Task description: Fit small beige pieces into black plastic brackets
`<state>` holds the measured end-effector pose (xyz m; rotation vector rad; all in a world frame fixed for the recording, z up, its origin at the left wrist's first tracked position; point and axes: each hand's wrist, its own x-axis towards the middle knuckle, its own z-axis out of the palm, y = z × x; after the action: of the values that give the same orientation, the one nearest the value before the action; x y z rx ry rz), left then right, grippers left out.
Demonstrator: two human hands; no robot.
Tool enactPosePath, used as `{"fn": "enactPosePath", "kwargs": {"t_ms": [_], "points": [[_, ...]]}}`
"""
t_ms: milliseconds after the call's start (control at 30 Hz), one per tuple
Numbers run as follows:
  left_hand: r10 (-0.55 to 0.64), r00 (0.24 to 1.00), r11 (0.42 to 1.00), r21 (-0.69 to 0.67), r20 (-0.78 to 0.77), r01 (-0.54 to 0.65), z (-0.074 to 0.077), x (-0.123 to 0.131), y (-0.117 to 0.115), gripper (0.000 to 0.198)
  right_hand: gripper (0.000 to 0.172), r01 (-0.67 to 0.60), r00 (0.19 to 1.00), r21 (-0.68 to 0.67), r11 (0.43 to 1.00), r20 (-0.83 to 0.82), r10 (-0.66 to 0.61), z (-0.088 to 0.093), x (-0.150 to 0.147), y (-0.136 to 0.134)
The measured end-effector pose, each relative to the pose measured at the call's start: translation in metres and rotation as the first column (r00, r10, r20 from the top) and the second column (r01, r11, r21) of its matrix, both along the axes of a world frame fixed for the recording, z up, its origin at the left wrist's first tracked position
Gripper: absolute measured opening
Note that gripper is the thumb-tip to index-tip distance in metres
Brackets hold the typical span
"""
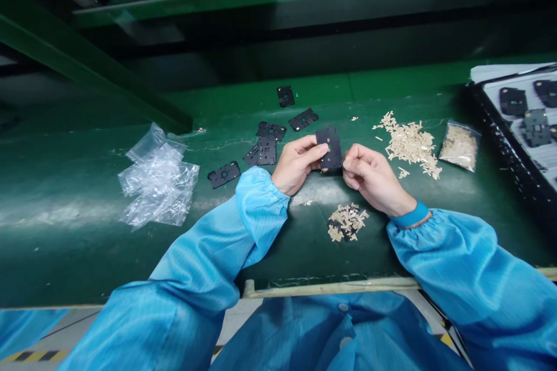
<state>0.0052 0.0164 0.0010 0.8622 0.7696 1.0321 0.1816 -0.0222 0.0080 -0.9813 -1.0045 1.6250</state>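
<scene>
My left hand (296, 162) pinches a small black flat plate (329, 148) with cut-outs, held upright above the green bench. My right hand (369, 177) is closed, its fingertips pressed against the plate's right edge; whether they hold a small piece there I cannot make out. Both arms wear blue sleeves. Just below the hands lies a small heap of beige strips (347, 222).
Several more black plates (265, 148) lie to the left and behind on the green bench (87, 197). A crumpled clear bag (156, 177) sits at left. A larger pile of beige strips (409, 142), a small filled bag (459, 146) and a black tray (496, 145) of parts are at right.
</scene>
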Motion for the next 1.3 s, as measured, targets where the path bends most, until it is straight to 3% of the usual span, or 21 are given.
{"fn": "enactPosePath", "kwargs": {"t_ms": [100, 233, 433, 833, 1300], "points": [[-0.002, 1.000, 1.000, 0.005, 0.003, 0.002, 0.0004, -0.0001, 0.0002, 0.036, 0.018, 0.002, 1.000, -0.013, 1.000, -0.018, -0.002, 0.0029, -0.0014, -0.0012], [0.018, 1.000, 1.000, 0.003, 0.003, -0.018, 0.0003, 0.0000, 0.0015, 0.033, 0.019, 0.018, 0.997, 0.005, 1.000, 0.075, -0.018, 0.0065, 0.0006, -0.0009], [0.062, 0.998, 0.998, -0.008, -0.004, -0.062, -0.0016, 0.0010, 0.0028, 0.034, 0.022, 0.140, 0.981, -0.057, 0.988, 0.145, -0.131, 0.0093, 0.0059, 0.0031], [0.057, 0.998, 0.998, 0.028, -0.018, -0.056, -0.0027, 0.0039, 0.0011, 0.035, 0.024, 0.031, 0.988, 0.055, 0.998, 0.153, -0.039, 0.0060, 0.0048, 0.0005], [0.028, 1.000, 0.999, 0.025, 0.008, -0.028, -0.0001, 0.0025, 0.0013, 0.038, 0.032, 0.024, 0.999, -0.019, 1.000, 0.047, -0.024, 0.0039, -0.0012, -0.0002]]}}
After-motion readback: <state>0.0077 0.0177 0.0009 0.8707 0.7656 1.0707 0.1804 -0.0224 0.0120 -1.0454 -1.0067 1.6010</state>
